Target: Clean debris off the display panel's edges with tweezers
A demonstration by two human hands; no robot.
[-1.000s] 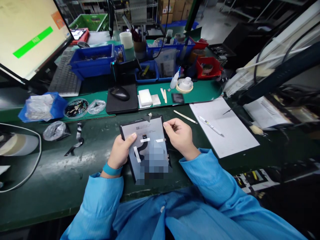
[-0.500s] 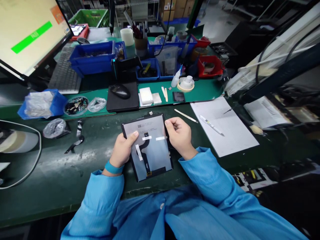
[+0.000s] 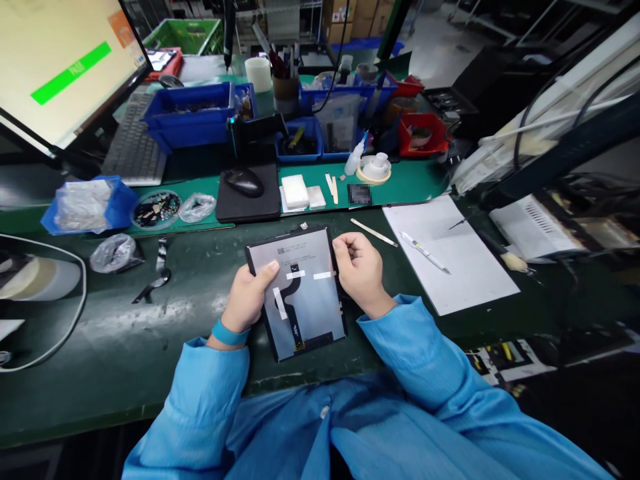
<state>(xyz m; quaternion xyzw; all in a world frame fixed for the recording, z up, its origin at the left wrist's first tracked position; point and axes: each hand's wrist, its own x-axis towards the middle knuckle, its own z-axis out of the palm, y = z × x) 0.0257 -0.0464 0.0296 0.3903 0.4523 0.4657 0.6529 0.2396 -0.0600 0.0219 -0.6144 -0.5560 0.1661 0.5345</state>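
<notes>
Wears a bright blue garment [image 3: 395, 433] with 2 long sleeves [image 3: 203, 400], broad and open at the cuffs [image 3: 380, 321]. Shows 1 pale button [image 3: 325, 411] at the front, with a dark patch [image 3: 337, 461] below it, possibly another layer. Has 1 teal-blue band [image 3: 229, 333] around the left wrist [image 3: 216, 344].

Panel [image 3: 319, 300] is backed in silver-grey and edged in black; flex cable [image 3: 295, 324] is coloured black, tape strips [image 3: 279, 303] white. Sleeves [image 3: 210, 390] are dyed bright blue, wristband [image 3: 230, 333] teal. Surface [image 3: 165, 373] is finished dark green, screen [image 3: 55, 40] lit pale yellow.
</notes>
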